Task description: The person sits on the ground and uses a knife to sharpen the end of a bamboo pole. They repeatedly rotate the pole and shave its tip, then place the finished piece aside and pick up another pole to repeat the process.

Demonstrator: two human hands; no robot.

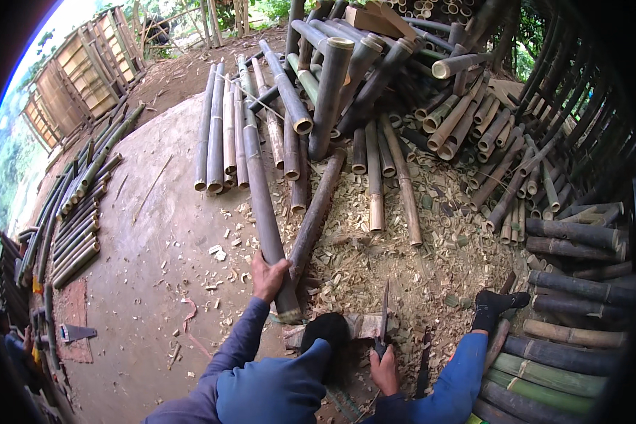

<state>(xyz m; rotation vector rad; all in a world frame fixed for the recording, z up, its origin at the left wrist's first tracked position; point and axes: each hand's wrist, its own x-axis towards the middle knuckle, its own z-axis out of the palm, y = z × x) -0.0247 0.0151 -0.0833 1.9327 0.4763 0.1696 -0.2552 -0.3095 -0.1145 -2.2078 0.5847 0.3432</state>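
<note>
My left hand point(268, 275) is wrapped round a long dark bamboo pole point(266, 212) near its lower end. The pole slants away from me toward other cut poles, and its near end lies by a short pale log point(364, 326) between my feet. In my right hand point(384, 372) is a knife point(384, 311), gripped by its dark handle with the long narrow blade pointing away from me. The blade is apart from the pole and crosses in front of the log. A second thick brown pole point(312, 215) lies just right of the held one.
Wood chips point(431, 205) cover the ground ahead and right. Stacked bamboo point(572, 290) lies beside my right foot point(498, 309); a large bamboo heap point(330, 92) rises ahead. A saw point(76, 332) rests on a reddish mat point(74, 300) at left. Another person point(18, 346) is at the left edge.
</note>
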